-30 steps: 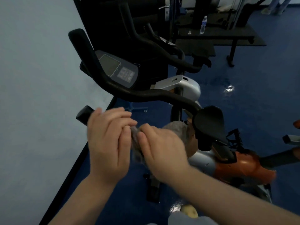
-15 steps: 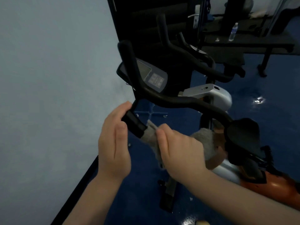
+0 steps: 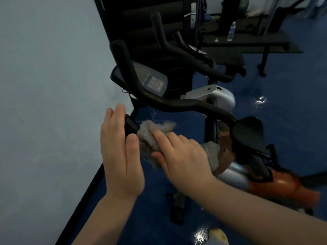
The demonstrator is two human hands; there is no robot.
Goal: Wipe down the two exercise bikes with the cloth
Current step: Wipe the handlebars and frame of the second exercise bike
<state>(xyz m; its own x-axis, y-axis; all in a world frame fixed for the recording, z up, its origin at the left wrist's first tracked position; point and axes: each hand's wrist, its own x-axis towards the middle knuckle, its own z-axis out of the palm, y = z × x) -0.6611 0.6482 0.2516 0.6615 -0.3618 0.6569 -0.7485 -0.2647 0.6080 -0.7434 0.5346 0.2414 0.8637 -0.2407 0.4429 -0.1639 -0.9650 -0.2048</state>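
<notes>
My right hand [image 3: 180,154] has its grip curled around the grey cloth [image 3: 150,137], pressing it on the near bike's handlebar [image 3: 177,104]. At nine o'clock, my left hand [image 3: 120,151] rests flat-fingered against the bar end [image 3: 130,125].

Dim, soft focus, floor [image 3: 292,121] glare, wide-angle bending

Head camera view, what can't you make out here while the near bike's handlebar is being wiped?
- Handlebar grip: the left hand covers its end, and the cloth and right hand wrap the rest.
- Console: its readout is too small and dim to read.
- Far bike: its lower frame is hidden behind the near bike.
- Water bottle: label too small.
</notes>
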